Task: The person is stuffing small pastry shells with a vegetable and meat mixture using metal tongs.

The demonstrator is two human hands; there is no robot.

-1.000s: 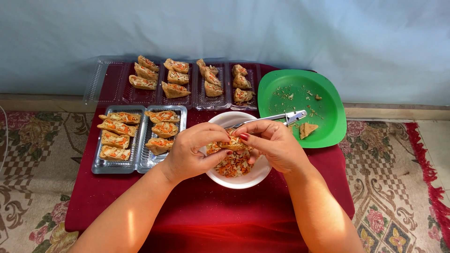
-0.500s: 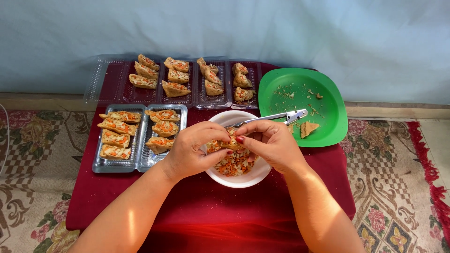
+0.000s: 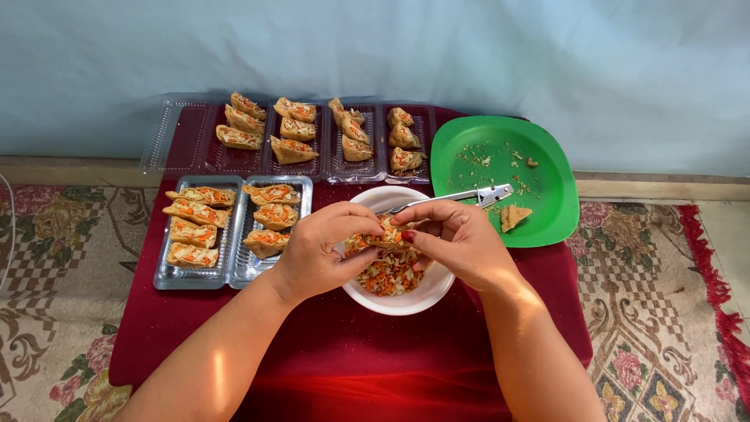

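Note:
Both hands hold one brown tofu pocket [image 3: 384, 234] over a white bowl [image 3: 406, 301] of shredded orange and white vegetable filling [image 3: 387, 275]. My left hand [image 3: 324, 246] grips the pocket's left side. My right hand [image 3: 453, 238] pinches its right side, fingers pressing filling into it. A metal utensil [image 3: 469, 195] rests across the bowl's far rim, its handle reaching onto a green plate [image 3: 539, 227].
A clear tray [image 3: 234, 270] at left holds several stuffed pockets [image 3: 195, 211]. Further trays [image 3: 320, 168] at the back hold more pockets [image 3: 293, 129]. The green plate carries one piece [image 3: 514, 216] and crumbs. All sit on a red-covered low table [image 3: 312, 352], with patterned carpet [image 3: 55, 266] around.
The hands have barely shifted over the bowl; the fingers keep working the pocket. Everything else stays put.

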